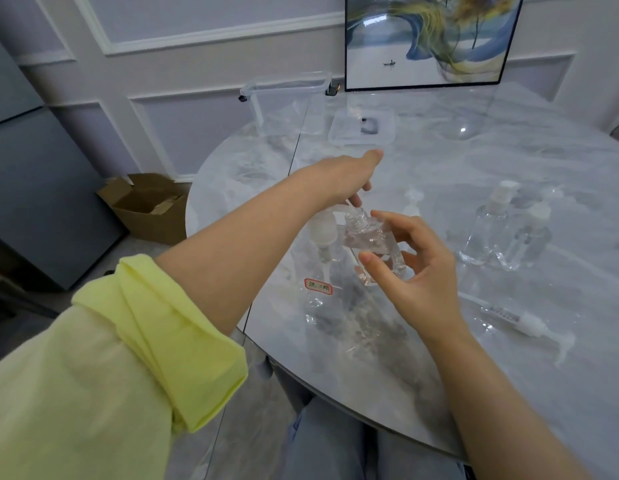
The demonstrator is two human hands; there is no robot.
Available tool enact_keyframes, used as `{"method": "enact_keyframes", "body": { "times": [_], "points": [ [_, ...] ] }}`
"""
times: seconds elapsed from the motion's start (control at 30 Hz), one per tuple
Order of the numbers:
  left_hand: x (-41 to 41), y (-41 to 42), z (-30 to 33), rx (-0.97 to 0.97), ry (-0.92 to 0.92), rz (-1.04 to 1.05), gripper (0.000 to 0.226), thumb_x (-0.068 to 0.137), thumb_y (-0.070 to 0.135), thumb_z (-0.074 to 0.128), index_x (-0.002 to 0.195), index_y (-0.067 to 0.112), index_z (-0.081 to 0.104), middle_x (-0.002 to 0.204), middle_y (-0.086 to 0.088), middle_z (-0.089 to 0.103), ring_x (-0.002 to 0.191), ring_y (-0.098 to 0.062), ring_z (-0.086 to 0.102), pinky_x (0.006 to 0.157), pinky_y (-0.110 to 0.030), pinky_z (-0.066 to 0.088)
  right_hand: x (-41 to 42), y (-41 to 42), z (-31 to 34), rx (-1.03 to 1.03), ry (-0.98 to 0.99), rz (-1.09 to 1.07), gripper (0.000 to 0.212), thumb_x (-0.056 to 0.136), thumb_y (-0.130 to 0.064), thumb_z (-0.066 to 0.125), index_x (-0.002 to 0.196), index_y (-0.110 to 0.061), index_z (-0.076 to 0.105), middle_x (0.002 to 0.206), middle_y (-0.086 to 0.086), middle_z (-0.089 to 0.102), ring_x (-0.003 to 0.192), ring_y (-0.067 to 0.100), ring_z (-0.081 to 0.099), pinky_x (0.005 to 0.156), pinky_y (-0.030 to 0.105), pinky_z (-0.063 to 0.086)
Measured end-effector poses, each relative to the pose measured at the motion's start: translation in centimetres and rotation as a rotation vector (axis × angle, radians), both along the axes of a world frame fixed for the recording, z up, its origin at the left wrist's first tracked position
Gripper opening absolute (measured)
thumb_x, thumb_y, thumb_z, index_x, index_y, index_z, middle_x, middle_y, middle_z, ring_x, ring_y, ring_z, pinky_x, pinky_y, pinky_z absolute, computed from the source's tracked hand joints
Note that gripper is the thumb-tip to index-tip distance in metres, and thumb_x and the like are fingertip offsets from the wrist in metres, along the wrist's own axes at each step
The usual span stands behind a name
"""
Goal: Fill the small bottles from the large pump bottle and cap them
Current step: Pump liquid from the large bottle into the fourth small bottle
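The right hand [418, 271] has its grip clamped on a small clear bottle [373, 242], tilted and uncapped, just above the desk [474, 161] near frame centre; the left hand [346, 178], at 12 o'clock of it, pinches a thin tube [349, 204] at the bottle's mouth; the large pump bottle [321, 271] stands at its 8 o'clock; two capped small bottles [505, 230] stand at 3 o'clock, touching.
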State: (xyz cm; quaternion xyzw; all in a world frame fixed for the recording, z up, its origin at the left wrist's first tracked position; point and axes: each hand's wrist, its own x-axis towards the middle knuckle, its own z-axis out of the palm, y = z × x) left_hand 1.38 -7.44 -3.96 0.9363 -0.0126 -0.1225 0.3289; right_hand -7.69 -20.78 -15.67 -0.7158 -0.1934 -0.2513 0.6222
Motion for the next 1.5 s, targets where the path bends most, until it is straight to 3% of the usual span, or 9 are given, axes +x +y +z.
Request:
{"method": "enact_keyframes", "body": {
  "times": [0.2,0.33,0.47,0.67,0.93,1.07,1.27,1.33,1.5],
  "points": [
    [-0.2,-0.1,-0.4,0.023,0.044,-0.012,0.069,0.102,0.066,0.020,0.119,0.019,0.067,0.110,-0.005,0.072,0.113,-0.025,0.061,0.108,-0.045,0.040,-0.1,0.0,0.0,-0.006,0.020,0.002,0.042,0.082,-0.023,0.080,0.122,-0.019,0.068,0.110,-0.004,0.068,0.107,0.017,0.065,0.085,0.031,0.057],
    [0.2,0.0,0.0,-0.012,0.009,-0.001,0.068,0.102,0.066,0.020,0.118,0.020,0.067,0.108,-0.004,0.072,0.108,-0.022,0.065,0.098,-0.039,0.041,-0.1,0.0,0.1,0.000,0.010,0.010,0.043,0.082,-0.024,0.081,0.123,-0.022,0.067,0.112,-0.003,0.068,0.108,0.020,0.065,0.084,0.034,0.059],
    [-0.2,0.0,-0.3,0.026,0.065,0.001,0.069,0.101,0.068,0.019,0.118,0.020,0.067,0.111,-0.005,0.071,0.114,-0.024,0.060,0.109,-0.045,0.039,0.1,0.0,0.0,-0.008,0.004,0.005,0.042,0.082,-0.022,0.080,0.122,-0.017,0.068,0.111,-0.002,0.068,0.106,0.017,0.065,0.083,0.022,0.055],
    [-0.4,0.0,1.1,-0.040,0.053,0.019,0.068,0.102,0.066,0.021,0.118,0.019,0.066,0.109,-0.005,0.073,0.114,-0.024,0.061,0.108,-0.047,0.044,0.0,0.0,0.1,-0.017,0.001,-0.014,0.043,0.083,-0.031,0.080,0.123,-0.032,0.064,0.116,-0.008,0.068,0.110,0.017,0.066,0.090,0.030,0.058],
    [-0.2,0.3,2.0,-0.250,0.035,0.104,0.059,0.105,0.049,0.024,0.118,0.014,0.070,0.112,-0.008,0.075,0.106,-0.027,0.070,0.074,-0.033,0.046,-0.3,0.1,0.3,0.010,0.025,-0.009,0.045,0.084,-0.032,0.082,0.123,-0.039,0.061,0.119,-0.010,0.067,0.113,0.016,0.066,0.087,0.035,0.061],
    [0.2,1.0,2.5,-0.410,0.031,0.193,0.053,0.101,0.043,0.030,0.106,0.013,0.074,0.098,-0.007,0.080,0.097,-0.029,0.075,0.101,-0.043,0.052,-0.2,0.1,0.3,0.022,0.037,-0.012,0.045,0.082,-0.032,0.081,0.124,-0.032,0.064,0.118,-0.008,0.068,0.111,0.017,0.066,0.086,0.041,0.062],
    [0.0,1.3,1.7,-0.331,0.061,0.195,0.050,0.105,0.039,0.030,0.110,0.011,0.071,0.106,-0.011,0.077,0.108,-0.030,0.070,0.084,-0.032,0.053,-0.3,0.2,0.2,-0.014,0.031,-0.011,0.045,0.082,-0.033,0.081,0.123,-0.037,0.063,0.118,-0.009,0.068,0.111,0.018,0.066,0.086,0.044,0.062],
    [0.1,1.1,1.1,-0.327,0.102,0.198,0.048,0.106,0.041,0.030,0.105,0.013,0.069,0.108,-0.012,0.075,0.113,-0.030,0.066,0.088,-0.036,0.051,-0.3,0.2,0.3,-0.012,0.028,-0.012,0.045,0.082,-0.033,0.080,0.123,-0.038,0.062,0.118,-0.009,0.068,0.111,0.017,0.067,0.086,0.039,0.062],
    [0.6,1.3,0.2,-0.159,-0.001,0.137,0.048,0.106,0.041,0.026,0.112,0.018,0.067,0.106,-0.003,0.075,0.106,-0.022,0.067,0.074,-0.030,0.042,-0.2,0.2,0.1,-0.021,0.017,-0.020,0.045,0.082,-0.031,0.080,0.123,-0.035,0.063,0.117,-0.009,0.068,0.111,0.017,0.066,0.085,0.036,0.061]
  ]
}}
